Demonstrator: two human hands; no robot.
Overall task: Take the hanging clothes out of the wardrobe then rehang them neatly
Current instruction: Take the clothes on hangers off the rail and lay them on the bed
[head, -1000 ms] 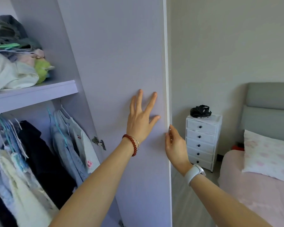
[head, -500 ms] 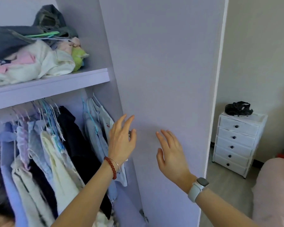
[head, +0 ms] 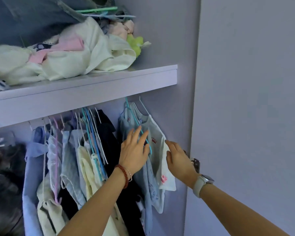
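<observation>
Inside the lilac wardrobe, several garments hang on thin hangers under a shelf [head: 109, 86]. Farthest right hangs a small white top with pink prints [head: 157, 147], with a pale blue garment [head: 148, 184] on a teal hanger beside it. A black garment [head: 109, 138] and several pale tops [head: 70, 164] hang further left. My left hand [head: 134, 150], fingers straight, reaches between the black garment and the white top, over the teal hanger. My right hand [head: 177, 159], fingers relaxed, touches the white top's right edge.
The open wardrobe door [head: 254, 116] stands close on the right, its hinge [head: 195, 163] just behind my right hand. A heap of folded and crumpled clothes [head: 66, 55] with loose hangers fills the shelf above. Dark garments [head: 5, 184] hang at far left.
The view has swung left from the door into the wardrobe. Both hands left the door and moved to the rightmost hanging garments.
</observation>
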